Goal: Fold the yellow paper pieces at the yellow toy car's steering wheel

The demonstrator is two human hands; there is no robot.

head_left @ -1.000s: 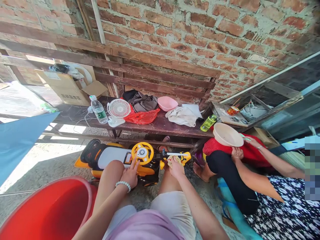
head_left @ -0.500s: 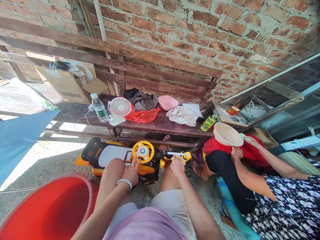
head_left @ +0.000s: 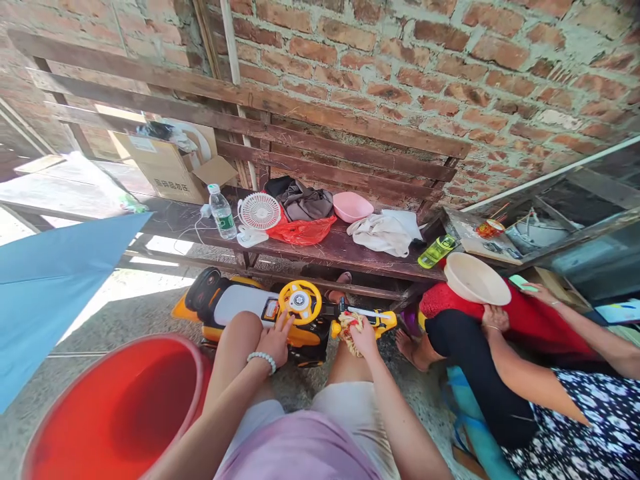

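A yellow and black ride-on toy car (head_left: pixel 240 307) stands on the ground in front of my knees, its yellow steering wheel (head_left: pixel 300 301) facing up. My left hand (head_left: pixel 274 341), with a white bead bracelet at the wrist, lies on the car's body just below the wheel, fingers stretched out. My right hand (head_left: pixel 361 335) is closed round a crumpled yellowish cloth (head_left: pixel 348 325) pressed against the car's front end.
A big red plastic tub (head_left: pixel 115 413) sits at my left. A wooden bench (head_left: pixel 340 250) behind the car carries a water bottle (head_left: pixel 222 212), small white fan (head_left: pixel 259 215), red bag, pink bowl and cloths. At my right a seated person holds a beige basin (head_left: pixel 475 279).
The view has shifted so everything sits further right in the picture. My right hand has turned the cloth slightly on the car's front. The left hand stays on the car.
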